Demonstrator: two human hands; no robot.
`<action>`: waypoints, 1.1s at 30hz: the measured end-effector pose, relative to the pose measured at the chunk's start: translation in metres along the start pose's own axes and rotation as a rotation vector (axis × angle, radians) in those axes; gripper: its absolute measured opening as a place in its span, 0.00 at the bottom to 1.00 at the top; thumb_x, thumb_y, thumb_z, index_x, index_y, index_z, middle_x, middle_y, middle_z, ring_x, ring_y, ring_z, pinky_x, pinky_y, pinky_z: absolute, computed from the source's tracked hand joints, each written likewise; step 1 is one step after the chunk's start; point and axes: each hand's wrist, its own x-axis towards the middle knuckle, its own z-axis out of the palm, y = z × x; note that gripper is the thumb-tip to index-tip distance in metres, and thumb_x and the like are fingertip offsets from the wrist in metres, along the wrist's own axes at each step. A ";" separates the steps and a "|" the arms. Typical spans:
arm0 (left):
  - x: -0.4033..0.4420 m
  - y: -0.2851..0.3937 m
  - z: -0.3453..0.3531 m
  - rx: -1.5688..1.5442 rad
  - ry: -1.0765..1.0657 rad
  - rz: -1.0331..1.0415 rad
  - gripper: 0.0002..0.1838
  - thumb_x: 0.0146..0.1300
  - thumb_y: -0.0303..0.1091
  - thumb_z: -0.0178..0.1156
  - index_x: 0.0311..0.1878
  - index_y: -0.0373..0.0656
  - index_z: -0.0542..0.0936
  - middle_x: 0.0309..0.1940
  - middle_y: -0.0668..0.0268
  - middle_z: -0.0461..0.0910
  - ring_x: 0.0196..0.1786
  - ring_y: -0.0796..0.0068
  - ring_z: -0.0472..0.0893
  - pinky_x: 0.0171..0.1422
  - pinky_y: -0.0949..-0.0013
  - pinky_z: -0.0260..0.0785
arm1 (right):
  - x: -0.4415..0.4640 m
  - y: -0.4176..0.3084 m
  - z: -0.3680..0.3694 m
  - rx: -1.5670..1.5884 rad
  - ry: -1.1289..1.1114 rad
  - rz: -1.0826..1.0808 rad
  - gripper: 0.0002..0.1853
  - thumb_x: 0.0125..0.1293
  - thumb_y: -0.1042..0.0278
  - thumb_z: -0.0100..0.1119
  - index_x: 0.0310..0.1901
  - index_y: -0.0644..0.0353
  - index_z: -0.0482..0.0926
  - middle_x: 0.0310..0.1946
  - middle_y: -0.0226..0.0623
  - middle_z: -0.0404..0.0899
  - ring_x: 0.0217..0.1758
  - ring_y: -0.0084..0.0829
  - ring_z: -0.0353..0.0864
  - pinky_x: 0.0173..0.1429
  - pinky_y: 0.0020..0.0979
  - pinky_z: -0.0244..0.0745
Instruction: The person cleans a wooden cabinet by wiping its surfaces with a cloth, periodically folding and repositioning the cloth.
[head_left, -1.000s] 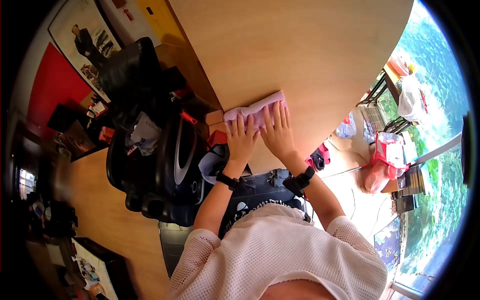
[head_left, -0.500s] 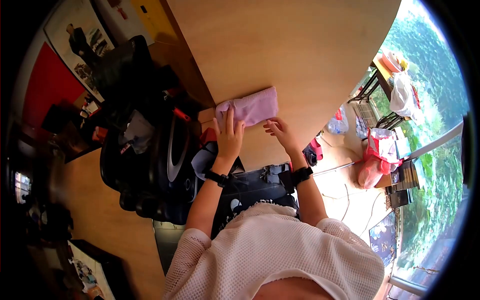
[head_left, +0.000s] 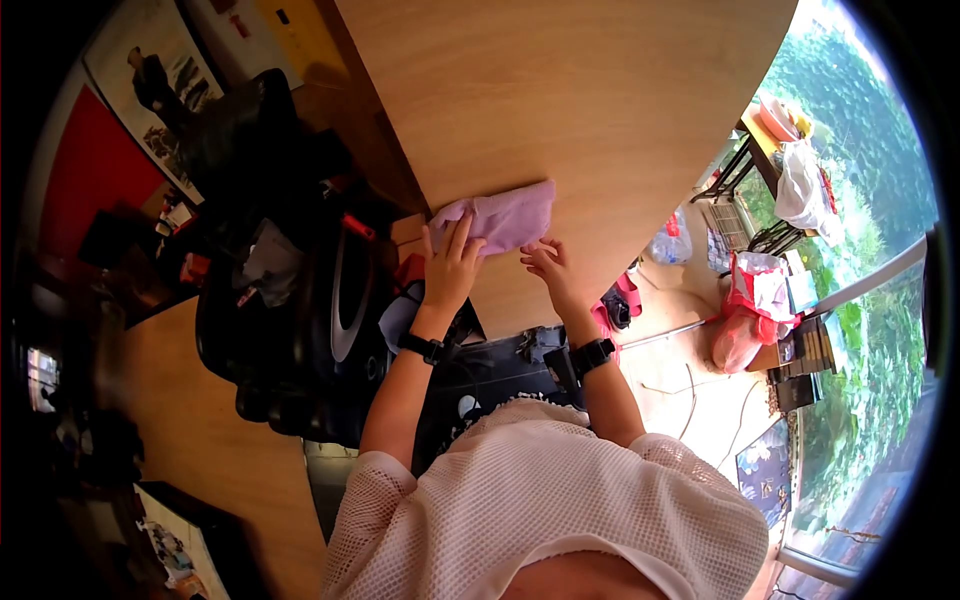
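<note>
Pink cloth on worktop, left hand on it, right hand by its near edge.

Cloth [head_left: 505, 220] lies on worktop [head_left: 600, 120], just above frame centre; long axis runs roughly 8 to 2 o'clock. Left hand [head_left: 452, 272] covers part of its 8 o'clock end, fingers apart. Right hand [head_left: 556, 272] at the cloth's 4 o'clock corner: fingers loosely curled, slightly apart, contact unclear. Worktop cut off at 12. Frame's 9 o'clock side dark, blurred. Brands, lettering: can't make out.

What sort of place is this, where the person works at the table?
It looks like a room in a home: a black padded armchair, a framed picture on the wall, and a large window with greenery outside.
</note>
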 end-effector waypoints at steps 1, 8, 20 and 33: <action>-0.002 0.001 -0.007 -0.020 -0.024 -0.001 0.13 0.47 0.32 0.66 0.37 0.51 0.78 0.63 0.61 0.61 0.63 0.62 0.64 0.68 0.39 0.43 | -0.001 0.001 0.000 -0.029 -0.054 0.041 0.16 0.65 0.56 0.52 0.43 0.62 0.72 0.39 0.38 0.79 0.40 0.28 0.79 0.45 0.27 0.72; 0.002 0.031 -0.030 -0.283 0.168 -0.197 0.11 0.49 0.28 0.65 0.38 0.50 0.80 0.58 0.61 0.67 0.59 0.62 0.67 0.66 0.49 0.49 | -0.018 -0.025 -0.002 -0.087 -0.138 0.077 0.14 0.67 0.57 0.50 0.43 0.62 0.73 0.38 0.36 0.79 0.40 0.26 0.78 0.45 0.27 0.72; 0.056 0.056 -0.062 -1.111 -0.001 -0.392 0.07 0.47 0.22 0.67 0.30 0.32 0.79 0.29 0.65 0.78 0.33 0.74 0.77 0.37 0.75 0.68 | -0.067 -0.089 -0.010 -0.573 0.115 -0.529 0.28 0.55 0.71 0.64 0.56 0.62 0.64 0.52 0.41 0.69 0.56 0.33 0.69 0.59 0.34 0.63; 0.053 0.056 -0.068 -1.173 -0.215 -0.447 0.10 0.46 0.30 0.70 0.26 0.34 0.80 0.20 0.68 0.75 0.24 0.82 0.73 0.29 0.78 0.62 | -0.052 -0.099 -0.042 -0.265 -0.174 -0.358 0.09 0.56 0.80 0.58 0.38 0.65 0.69 0.41 0.36 0.73 0.49 0.27 0.72 0.54 0.27 0.67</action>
